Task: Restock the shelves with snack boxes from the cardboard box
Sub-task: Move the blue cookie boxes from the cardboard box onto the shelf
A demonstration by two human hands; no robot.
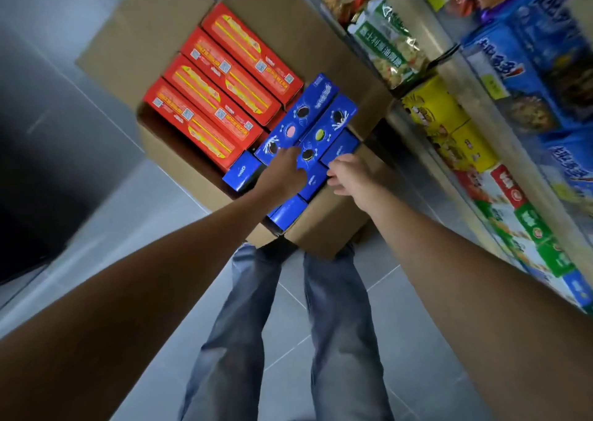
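Step in hand: picking a blue Oreo box out of the cardboard box, which sits on the floor just beside the shelves.
Where the stock is: the Oreo boxes are packed in the near right part of the carton. The red snack boxes lie in a row to the left of them, untouched.
Left hand: laid over the near end of the Oreo box with fingers bent round it. As far as the blur allows, it is grasping that box.
Right hand: fingers curled, just beside the box's right edge. I cannot tell whether they have closed on it or only touch it.
Doing it well: take the box by its two long sides, one hand each side, and lift it straight up so the neighbouring Oreo box is not dragged along.
Grip: firm but not squeezing, since thin card probably dents.
Watch for: boxes below shifting or tipping as this one leaves, and the carton's raised flap catching a corner.
Next move calls for: a turn to the right towards the shelves, printed face outward, beside matching stock such as the blue packs or yellow boxes, if that is its place.
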